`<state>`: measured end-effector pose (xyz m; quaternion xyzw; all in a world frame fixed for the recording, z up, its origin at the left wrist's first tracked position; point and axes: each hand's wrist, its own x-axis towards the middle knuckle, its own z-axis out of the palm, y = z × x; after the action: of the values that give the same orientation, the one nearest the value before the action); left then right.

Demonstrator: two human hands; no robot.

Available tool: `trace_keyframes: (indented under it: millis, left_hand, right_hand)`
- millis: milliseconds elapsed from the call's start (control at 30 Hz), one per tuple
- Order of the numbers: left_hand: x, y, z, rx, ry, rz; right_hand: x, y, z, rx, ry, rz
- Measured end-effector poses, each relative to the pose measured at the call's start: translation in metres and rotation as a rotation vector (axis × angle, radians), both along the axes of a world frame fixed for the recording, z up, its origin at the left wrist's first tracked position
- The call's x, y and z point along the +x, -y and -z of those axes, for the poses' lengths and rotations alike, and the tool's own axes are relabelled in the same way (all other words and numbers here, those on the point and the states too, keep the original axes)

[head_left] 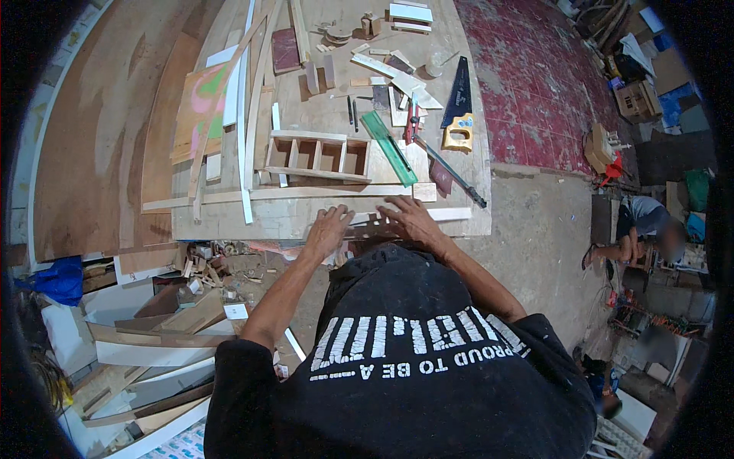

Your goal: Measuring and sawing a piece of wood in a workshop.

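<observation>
At the near edge of the plywood worktop [214, 226], my left hand [329, 229] and my right hand [413, 222] are curved over a pale narrow strip [456, 215], fingers bent onto it, with small dark shapes between them. Just beyond lie a long wooden batten [290, 193], a four-compartment wooden box [317, 157], a green straight tool [388, 149], a red-and-steel tool [459, 180] and a handsaw [457, 115]. Two dark pencil-like sticks [352, 109] lie above the box.
Wood offcuts [394, 76] and long strips [248, 115] cover parts of the worktop. Large plywood sheets [84, 130] stand at left above piled boards [153, 352]. A red tiled surface [527, 84] and concrete floor [543, 214] are to the right, where a co-worker [646, 222] is bent over.
</observation>
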<state>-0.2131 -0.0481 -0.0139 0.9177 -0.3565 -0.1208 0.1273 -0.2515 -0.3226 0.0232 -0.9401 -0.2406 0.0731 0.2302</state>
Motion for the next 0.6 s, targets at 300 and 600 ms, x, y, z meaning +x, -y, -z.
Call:
trace_keyframes:
  millis: [300, 600]
  left_hand:
    - [-0.016, 0.002, -0.044, -0.163, -0.196, -0.065]
    - [-0.018, -0.054, -0.031, -0.903, -0.415, -1.016]
  right_hand:
    - [0.016, -0.021, -0.004, 0.143, -0.369, -0.098]
    - [0.022, -0.016, -0.022, 0.582, -0.422, 0.111]
